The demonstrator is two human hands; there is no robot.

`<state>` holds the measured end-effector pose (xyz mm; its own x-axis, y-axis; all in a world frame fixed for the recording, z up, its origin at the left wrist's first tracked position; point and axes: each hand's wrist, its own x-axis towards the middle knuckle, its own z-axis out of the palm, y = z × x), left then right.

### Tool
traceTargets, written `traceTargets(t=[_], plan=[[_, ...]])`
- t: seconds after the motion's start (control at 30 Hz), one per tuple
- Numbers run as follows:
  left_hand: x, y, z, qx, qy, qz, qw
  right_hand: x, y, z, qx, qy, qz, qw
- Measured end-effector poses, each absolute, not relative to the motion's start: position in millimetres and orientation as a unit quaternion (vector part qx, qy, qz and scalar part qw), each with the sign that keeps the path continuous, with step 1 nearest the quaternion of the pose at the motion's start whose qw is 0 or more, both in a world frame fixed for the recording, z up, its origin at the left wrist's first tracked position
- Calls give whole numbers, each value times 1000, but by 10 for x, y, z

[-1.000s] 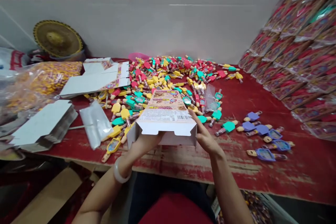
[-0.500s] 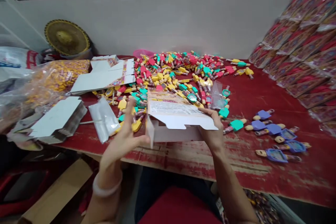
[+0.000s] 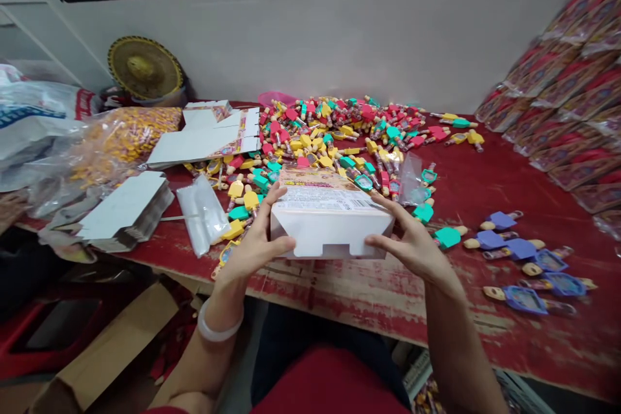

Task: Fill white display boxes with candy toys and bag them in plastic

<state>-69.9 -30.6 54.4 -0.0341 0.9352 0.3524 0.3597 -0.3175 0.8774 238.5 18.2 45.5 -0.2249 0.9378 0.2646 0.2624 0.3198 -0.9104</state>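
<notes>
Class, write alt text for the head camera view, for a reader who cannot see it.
A person's left hand and right hand hold a printed cardboard box at a worn red table. Beyond it lie many small red, yellow and green plastic pieces; flattened white cartons lie left, and wrapped packs are stacked right.

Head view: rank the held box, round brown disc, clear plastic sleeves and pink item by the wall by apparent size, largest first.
1. Held box
2. Round brown disc
3. Clear plastic sleeves
4. Pink item, partly hidden
</notes>
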Motion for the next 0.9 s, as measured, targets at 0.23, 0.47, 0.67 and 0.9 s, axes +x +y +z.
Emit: traceTargets(t=[0.23,0.47,0.67,0.9], plan=[[-442,-177,482,570,536,553,287,2099,153,334,-489,-683,164,517],[-436,-219,559,575,532,568,253,2176,39,560,-459,-668,202,550],[-494,-367,520,504,441,691,273,2161,215,-297,-389,-565,429,588],[263,-401,-695,771,553,159,273,2540,20,-1592,-591,-440,409,538]])
